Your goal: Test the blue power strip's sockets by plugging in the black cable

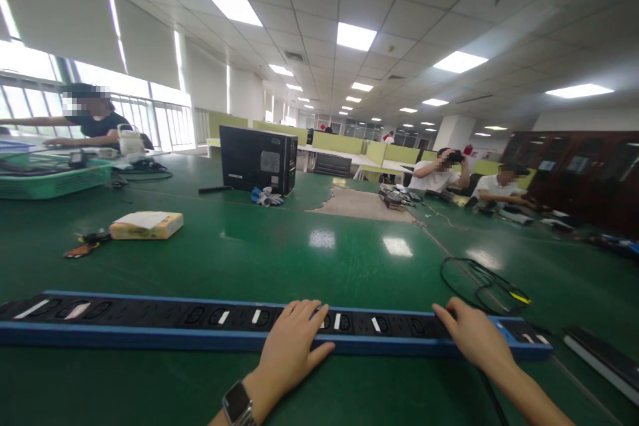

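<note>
A long blue-edged power strip [150, 316] with black sockets and several white stickers lies across the near side of the green table. My left hand [294, 339] rests on its middle, fingers stretched over the sockets and thumb apart along the near edge; a watch [237, 403] is on that wrist. Near the strip's right end, my right hand [474, 336] is closed over it, fingers bent at the far edge. Part of the strip is hidden under both hands. A coiled black cable [479, 279] with a yellow tag lies just beyond my right hand.
A black computer tower [257, 160] stands farther back, with gloves [267, 197] beside it. Left are a tissue pack [147, 225], keys [87, 244] and a green basket [54, 180]. A dark flat device [604, 363] lies right. Several people sit around the table.
</note>
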`<state>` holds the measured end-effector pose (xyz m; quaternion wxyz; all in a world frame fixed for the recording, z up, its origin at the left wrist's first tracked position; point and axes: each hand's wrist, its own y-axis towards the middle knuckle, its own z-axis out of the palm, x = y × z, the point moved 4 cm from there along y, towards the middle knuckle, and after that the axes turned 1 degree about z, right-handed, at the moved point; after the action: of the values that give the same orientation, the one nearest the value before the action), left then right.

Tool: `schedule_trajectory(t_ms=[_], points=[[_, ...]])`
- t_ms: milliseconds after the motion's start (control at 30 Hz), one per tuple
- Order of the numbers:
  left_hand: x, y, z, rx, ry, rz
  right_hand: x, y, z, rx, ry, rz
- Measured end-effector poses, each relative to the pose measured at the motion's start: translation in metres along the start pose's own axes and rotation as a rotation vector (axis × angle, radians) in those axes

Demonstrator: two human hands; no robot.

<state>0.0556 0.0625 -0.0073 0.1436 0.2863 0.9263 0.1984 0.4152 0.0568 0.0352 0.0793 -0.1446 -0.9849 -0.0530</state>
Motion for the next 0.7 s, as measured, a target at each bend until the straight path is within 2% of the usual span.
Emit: schedule_trajectory(t_ms=[100, 200, 333, 433, 500, 700], points=[[0.000, 0.001, 0.000, -0.010, -0.006, 0.008, -0.031, 0.012, -0.035, -0.141, 0.039, 0.090], [0.000, 0.001, 0.000, -0.010, -0.008, 0.012, -0.066, 0.029, -0.050, -0.115, 0.008, 0.060], [0.000, 0.001, 0.001, -0.001, 0.007, 0.017, -0.108, 0.045, -0.026, 0.048, 0.012, 0.004], [-0.001, 0.001, 0.001, 0.012, 0.017, 0.024, -0.130, 0.047, -0.006, 0.076, 0.009, 0.036], [-0.001, 0.001, 0.000, 0.018, 0.022, 0.020, -0.135, 0.045, 0.003, 0.086, 0.023, 0.045], [-0.002, 0.001, -0.001, 0.020, 0.039, 0.016, -0.124, 0.043, 0.012, 0.083, 0.085, 0.034]])
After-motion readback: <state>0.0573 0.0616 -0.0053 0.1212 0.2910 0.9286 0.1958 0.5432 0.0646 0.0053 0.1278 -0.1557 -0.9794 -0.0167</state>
